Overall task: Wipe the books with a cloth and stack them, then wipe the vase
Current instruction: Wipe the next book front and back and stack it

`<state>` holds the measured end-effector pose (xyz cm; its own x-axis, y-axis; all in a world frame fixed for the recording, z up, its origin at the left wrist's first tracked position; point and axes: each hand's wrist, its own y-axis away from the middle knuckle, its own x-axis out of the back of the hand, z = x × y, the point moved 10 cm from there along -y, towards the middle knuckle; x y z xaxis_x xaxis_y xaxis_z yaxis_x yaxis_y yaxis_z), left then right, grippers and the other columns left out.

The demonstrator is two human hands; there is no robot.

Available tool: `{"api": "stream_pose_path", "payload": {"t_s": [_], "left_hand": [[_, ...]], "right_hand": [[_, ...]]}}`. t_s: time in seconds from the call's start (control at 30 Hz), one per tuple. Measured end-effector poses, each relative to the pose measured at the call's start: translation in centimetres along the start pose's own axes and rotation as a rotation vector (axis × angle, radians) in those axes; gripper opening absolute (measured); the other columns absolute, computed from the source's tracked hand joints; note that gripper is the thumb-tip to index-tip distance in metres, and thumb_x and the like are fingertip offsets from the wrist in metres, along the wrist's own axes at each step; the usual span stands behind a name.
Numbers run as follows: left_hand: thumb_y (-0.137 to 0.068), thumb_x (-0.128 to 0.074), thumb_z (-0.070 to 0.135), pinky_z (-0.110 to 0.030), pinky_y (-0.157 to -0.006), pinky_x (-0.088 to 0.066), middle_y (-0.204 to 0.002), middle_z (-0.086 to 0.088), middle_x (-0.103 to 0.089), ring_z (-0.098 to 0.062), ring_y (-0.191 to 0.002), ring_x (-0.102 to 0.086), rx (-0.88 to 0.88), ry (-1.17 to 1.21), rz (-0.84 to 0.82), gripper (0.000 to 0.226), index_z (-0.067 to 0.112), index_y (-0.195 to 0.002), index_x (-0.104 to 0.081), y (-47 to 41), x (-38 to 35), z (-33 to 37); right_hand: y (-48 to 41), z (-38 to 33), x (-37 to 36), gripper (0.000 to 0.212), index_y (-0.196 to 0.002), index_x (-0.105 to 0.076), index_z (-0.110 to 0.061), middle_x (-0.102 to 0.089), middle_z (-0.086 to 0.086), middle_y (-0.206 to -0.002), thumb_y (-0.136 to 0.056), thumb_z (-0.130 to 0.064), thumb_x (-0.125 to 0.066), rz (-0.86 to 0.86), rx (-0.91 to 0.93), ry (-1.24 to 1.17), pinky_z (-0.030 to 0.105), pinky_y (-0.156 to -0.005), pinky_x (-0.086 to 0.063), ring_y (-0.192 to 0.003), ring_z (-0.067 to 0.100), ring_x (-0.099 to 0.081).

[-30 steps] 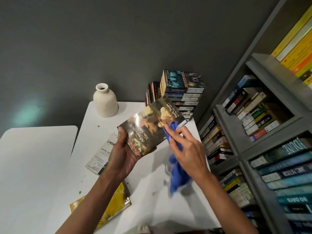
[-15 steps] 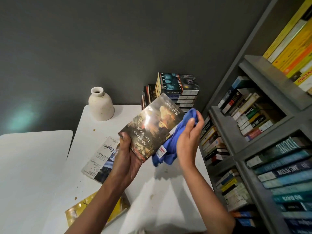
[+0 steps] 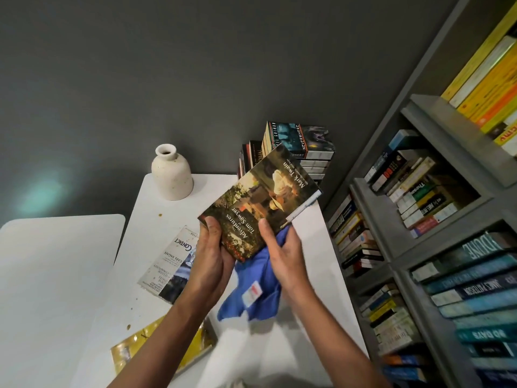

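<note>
Aloft, tilted Tom Sawyer paperback (image 3: 260, 208), glossy

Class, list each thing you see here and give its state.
Tom Sawyer book: closed, tilted, held in both hands.
Cloth: bunched under it, gripped by right hand.
Left hand: grips book.
Vase: upright, untouched.
Contact book: flat on table.
Yellow book: flat on table.
Stack: piled at table's back.

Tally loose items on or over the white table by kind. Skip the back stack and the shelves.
Books: 3 (Tom Sawyer book, held; Contact book and yellow book, lying flat)
Cloths: 1 (blue cloth, held under the Tom Sawyer book)
Vases: 1 (white vase, upright)
Total: 5
</note>
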<state>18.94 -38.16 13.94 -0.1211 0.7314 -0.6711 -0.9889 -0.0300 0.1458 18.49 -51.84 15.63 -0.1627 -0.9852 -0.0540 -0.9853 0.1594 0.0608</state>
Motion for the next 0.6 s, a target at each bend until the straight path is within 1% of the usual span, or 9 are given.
{"api": "stream_pose_path", "payload": {"t_s": [0.07,0.1,0.2,0.27,0.33,0.4,0.47,0.53,0.6], "left_hand": [[-0.093,-0.036,0.037,-0.025,-0.087,-0.054,-0.13,-0.002,-0.063,-0.015,-0.12,-0.059,0.001,-0.032,-0.024,0.046,0.017,-0.132,-0.047,-0.2,0.3,0.3],[-0.092,-0.036,0.038,-0.025,-0.085,-0.055,-0.127,-0.001,-0.065,-0.015,-0.119,-0.06,0.016,-0.052,-0.033,0.044,0.018,-0.129,-0.049,-0.2,0.3,0.4],[-0.091,-0.035,0.044,-0.029,-0.089,-0.055,-0.132,0.0,-0.062,-0.015,-0.119,-0.06,0.105,-0.182,-0.049,0.047,0.024,-0.133,-0.046,-0.5,0.8,-0.1],[-0.093,-0.03,0.054,-0.038,-0.095,-0.051,-0.137,-0.005,-0.057,-0.018,-0.118,-0.06,0.217,-0.309,-0.048,0.056,0.03,-0.142,-0.036,-0.8,1.4,-1.3],[-0.093,-0.025,0.062,-0.049,-0.094,-0.049,-0.133,-0.015,-0.058,-0.026,-0.114,-0.062,0.369,-0.297,0.002,0.065,0.03,-0.148,-0.029,-0.7,2.1,-2.3],[-0.089,-0.024,0.069,-0.054,-0.087,-0.052,-0.124,-0.022,-0.063,-0.034,-0.108,-0.066,0.487,-0.206,0.041,0.078,0.016,-0.142,-0.042,-0.2,2.2,-2.8],[-0.092,-0.024,0.069,-0.051,-0.083,-0.053,-0.111,-0.021,-0.07,-0.031,-0.095,-0.071,0.538,-0.168,0.036,0.077,0.008,-0.119,-0.063,0.1,1.6,-2.6],[-0.097,-0.033,0.056,-0.043,-0.077,-0.057,-0.104,-0.017,-0.073,-0.027,-0.083,-0.073,0.564,-0.125,0.011,0.06,0.009,-0.105,-0.07,0.2,0.9,-2.4],[-0.099,-0.04,0.04,-0.038,-0.071,-0.06,-0.104,-0.017,-0.073,-0.027,-0.082,-0.074,0.575,-0.089,0.021,0.043,0.007,-0.11,-0.065,0.4,0.6,-2.6]], "right_hand": [[-1.4,-1.3,1.8,0.042,-0.112,-0.063,-0.016,-0.07,0.0,-0.112,-0.075,-0.031,-0.075,0.011,0.001,-0.102,0.036,-0.099,-0.048,-0.108,0.017,-0.065],[-2.0,-1.8,2.6,0.045,-0.11,-0.064,-0.015,-0.071,0.004,-0.111,-0.071,-0.031,-0.08,0.001,-0.008,-0.16,0.041,-0.097,-0.049,-0.107,0.022,-0.065],[-3.0,-2.6,3.8,0.066,-0.111,-0.063,-0.013,-0.071,0.006,-0.107,-0.056,-0.038,-0.089,-0.05,-0.013,-0.243,0.039,-0.087,-0.054,-0.1,0.026,-0.068],[-2.9,-2.9,4.0,0.054,-0.108,-0.061,-0.01,-0.073,0.001,-0.097,-0.061,-0.022,-0.085,-0.051,0.04,-0.252,0.027,-0.077,-0.055,-0.089,0.016,-0.069],[-2.3,-3.5,3.9,0.037,-0.1,-0.062,-0.006,-0.068,0.004,-0.091,-0.067,0.002,-0.076,-0.075,0.139,-0.138,0.019,-0.074,-0.052,-0.086,0.009,-0.066],[-1.1,-4.4,2.8,0.026,-0.097,-0.064,0.004,-0.061,0.005,-0.093,-0.074,0.014,-0.069,-0.17,0.291,0.029,0.016,-0.077,-0.049,-0.089,0.005,-0.064],[-0.2,-4.5,1.8,0.019,-0.095,-0.065,0.01,-0.057,0.005,-0.094,-0.08,0.02,-0.06,-0.257,0.355,0.09,0.017,-0.078,-0.049,-0.089,0.007,-0.064],[0.5,-4.6,1.2,0.024,-0.094,-0.073,-0.003,-0.053,0.007,-0.099,-0.081,0.015,-0.061,-0.298,0.394,0.154,0.024,-0.085,-0.049,-0.094,0.014,-0.062],[0.9,-4.4,0.8,0.034,-0.093,-0.075,-0.023,-0.048,0.001,-0.104,-0.077,0.007,-0.071,-0.331,0.416,0.297,0.026,-0.089,-0.049,-0.095,0.017,-0.059]]}}
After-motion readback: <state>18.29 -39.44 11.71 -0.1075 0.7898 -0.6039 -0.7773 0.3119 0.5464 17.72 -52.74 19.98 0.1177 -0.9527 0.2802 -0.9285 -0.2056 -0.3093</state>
